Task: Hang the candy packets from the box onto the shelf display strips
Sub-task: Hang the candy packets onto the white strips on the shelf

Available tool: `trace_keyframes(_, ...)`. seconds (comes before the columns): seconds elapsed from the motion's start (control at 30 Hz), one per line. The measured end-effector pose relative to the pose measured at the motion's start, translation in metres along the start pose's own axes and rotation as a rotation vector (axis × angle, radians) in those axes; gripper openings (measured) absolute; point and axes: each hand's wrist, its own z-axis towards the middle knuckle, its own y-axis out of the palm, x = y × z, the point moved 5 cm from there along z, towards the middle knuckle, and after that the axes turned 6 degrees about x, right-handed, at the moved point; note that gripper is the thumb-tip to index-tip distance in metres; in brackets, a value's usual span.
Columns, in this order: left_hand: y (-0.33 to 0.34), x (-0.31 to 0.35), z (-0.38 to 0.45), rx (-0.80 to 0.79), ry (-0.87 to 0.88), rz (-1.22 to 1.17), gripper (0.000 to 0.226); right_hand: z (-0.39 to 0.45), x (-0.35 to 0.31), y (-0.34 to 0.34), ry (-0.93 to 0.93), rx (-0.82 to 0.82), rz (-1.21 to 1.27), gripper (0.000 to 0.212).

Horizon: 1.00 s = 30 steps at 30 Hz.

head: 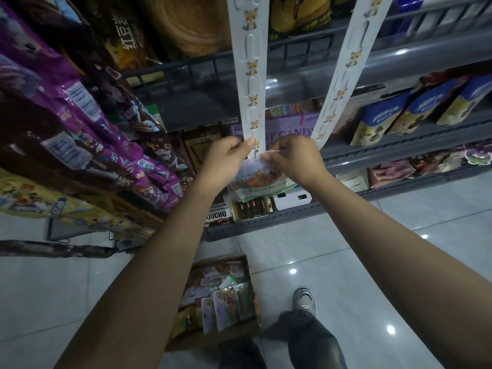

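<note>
Two white display strips with small animal prints hang down the shelf front; the left strip (pixel 251 75) ends between my hands, the right strip (pixel 343 73) hangs free beside it. My left hand (pixel 226 158) pinches the left strip's bottom end. My right hand (pixel 292 158) holds the top edge of a green-and-white candy packet (pixel 259 182) right at that strip end. The packet hangs below both hands. On the floor below sits an open cardboard box (pixel 253 272) holding several more candy packets (pixel 226 304).
Grey shelves (pixel 399 147) carry blue snack bags at right and boxed chocolates low down. Purple and yellow snack bags (pixel 87 134) hang at the left. My shoe (pixel 304 302) and dark trouser leg stand on glossy floor tiles beside the box.
</note>
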Motion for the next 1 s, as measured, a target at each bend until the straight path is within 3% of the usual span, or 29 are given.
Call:
trace_keyframes(0.23, 0.007, -0.008, -0.003, 0.051, 0.033, 0.124, 0.045, 0.001, 0.010, 0.004, 0.043, 0.050, 0.126, 0.016)
trace_keyframes(0.5, 0.006, -0.014, 0.001, 0.068, 0.082, 0.126, 0.065, 0.003, 0.010, 0.006, -0.035, 0.093, 0.037, 0.020)
trace_keyframes(0.73, -0.005, -0.014, -0.023, 0.177, 0.121, 0.059, 0.021, -0.018, -0.002, 0.006, -0.199, 0.188, -0.030, 0.030)
trace_keyframes(1.0, -0.025, -0.072, -0.090, 0.280, 0.146, -0.158, 0.032, -0.101, -0.002, 0.045, -0.189, 0.323, 0.138, 0.030)
